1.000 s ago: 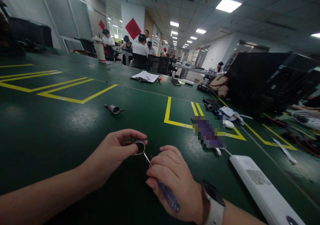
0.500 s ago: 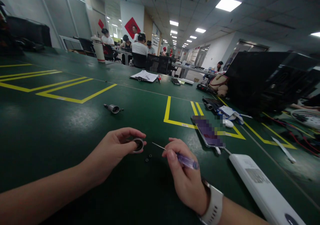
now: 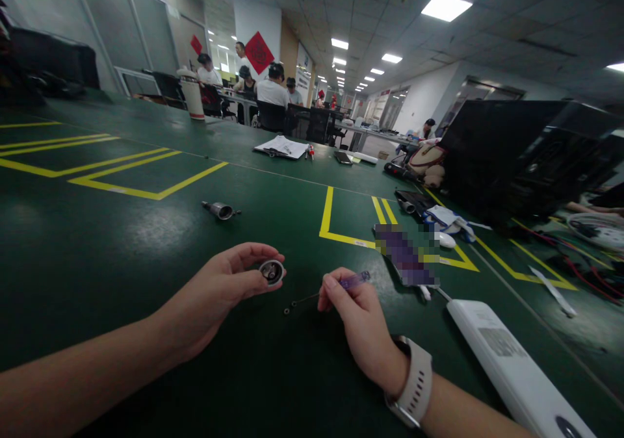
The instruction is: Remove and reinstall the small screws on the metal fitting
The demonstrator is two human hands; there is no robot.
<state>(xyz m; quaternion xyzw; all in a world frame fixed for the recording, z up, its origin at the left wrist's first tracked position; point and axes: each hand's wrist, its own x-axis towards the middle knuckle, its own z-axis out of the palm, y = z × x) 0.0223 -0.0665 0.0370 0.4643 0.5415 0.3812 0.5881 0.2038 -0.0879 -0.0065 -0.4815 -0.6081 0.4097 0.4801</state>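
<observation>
Green tabletop beneath, my left hand pinches a metal cup while my right hand grips a purple-handled screwdriver, which I'd guide lightly, tip at small rings between them.

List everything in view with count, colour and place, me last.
Table: 1, green, foreground
Tape: several strips, yellow, on table
Metal cup: 1, grey, held at centre
Screwdriver: 1, purple handle, right of cup
Small rings: 2, dark, near screwdriver tip
Pixelated phone: 1, purplish, right
Oblong device: 1, white, right foreground
Cloth: 1, white and blue, right
Metal part: 1, grey, left of centre
Clipboard: 1, white paper, far side
Tumbler: 1, whitish, back left
Equipment: uncounted, black, right
People: several, mostly white tops, background
Watch: 1, pale strap, lower right
Left grip: 1, bare, around cup
Right grip: 1, bare, on screwdriver
</observation>
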